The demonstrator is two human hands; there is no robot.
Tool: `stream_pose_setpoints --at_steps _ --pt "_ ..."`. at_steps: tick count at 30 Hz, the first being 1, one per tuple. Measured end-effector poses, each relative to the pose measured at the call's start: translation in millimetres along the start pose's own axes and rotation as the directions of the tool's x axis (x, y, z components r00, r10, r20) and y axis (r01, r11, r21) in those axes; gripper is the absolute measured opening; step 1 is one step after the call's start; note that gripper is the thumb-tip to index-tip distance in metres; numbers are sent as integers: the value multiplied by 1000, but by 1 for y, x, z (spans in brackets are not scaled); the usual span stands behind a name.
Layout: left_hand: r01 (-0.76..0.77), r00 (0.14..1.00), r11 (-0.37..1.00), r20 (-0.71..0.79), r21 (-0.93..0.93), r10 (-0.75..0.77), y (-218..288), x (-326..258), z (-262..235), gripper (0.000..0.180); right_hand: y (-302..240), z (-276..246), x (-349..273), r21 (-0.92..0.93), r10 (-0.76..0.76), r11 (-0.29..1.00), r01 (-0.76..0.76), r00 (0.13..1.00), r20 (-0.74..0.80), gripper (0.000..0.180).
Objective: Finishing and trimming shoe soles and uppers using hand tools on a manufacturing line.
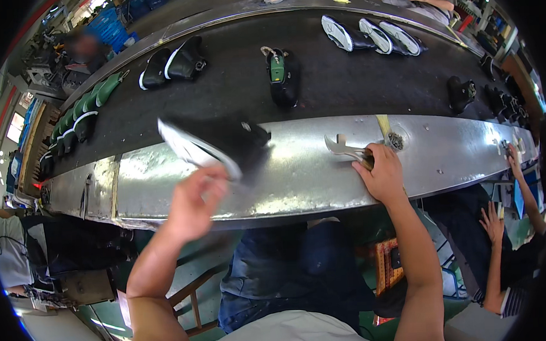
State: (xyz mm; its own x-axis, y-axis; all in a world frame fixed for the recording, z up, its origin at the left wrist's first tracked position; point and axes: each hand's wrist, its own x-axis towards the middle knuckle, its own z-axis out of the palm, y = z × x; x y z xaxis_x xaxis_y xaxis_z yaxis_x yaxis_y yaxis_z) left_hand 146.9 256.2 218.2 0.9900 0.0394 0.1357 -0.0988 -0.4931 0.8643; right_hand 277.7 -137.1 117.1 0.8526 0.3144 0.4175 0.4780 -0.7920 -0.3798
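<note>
A black shoe upper (223, 136) with a white underside lies tilted over the metal bench edge, blurred by motion. My left hand (198, 198) is at its near end, fingers bent and smeared; whether they grip the shoe I cannot make out. Farther right, my right hand (384, 173) is closed around the handle of metal lasting pincers (340, 147), whose curved jaw points left above the bench. Just beyond that hand, a small round heap of tacks (396, 141) sits on the metal.
A dark conveyor belt (238, 80) runs behind the metal ledge (298, 187). On it stand a green-and-black lasted shoe (283, 78), black shoes (185, 60), white-bottomed shoes (374, 35) and green lasts (93, 99). Co-workers' hands (492, 223) are at the right.
</note>
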Motion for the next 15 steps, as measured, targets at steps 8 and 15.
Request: stream_pose_setpoints --at_steps 8,15 --pt "45 958 881 229 470 -171 -6 -15 -63 147 -8 2 -4 -33 -33 999 31 998 -55 42" --pt "-60 930 684 289 727 -225 -7 -24 -71 151 -17 5 -9 -118 -13 993 -2 992 -129 43"
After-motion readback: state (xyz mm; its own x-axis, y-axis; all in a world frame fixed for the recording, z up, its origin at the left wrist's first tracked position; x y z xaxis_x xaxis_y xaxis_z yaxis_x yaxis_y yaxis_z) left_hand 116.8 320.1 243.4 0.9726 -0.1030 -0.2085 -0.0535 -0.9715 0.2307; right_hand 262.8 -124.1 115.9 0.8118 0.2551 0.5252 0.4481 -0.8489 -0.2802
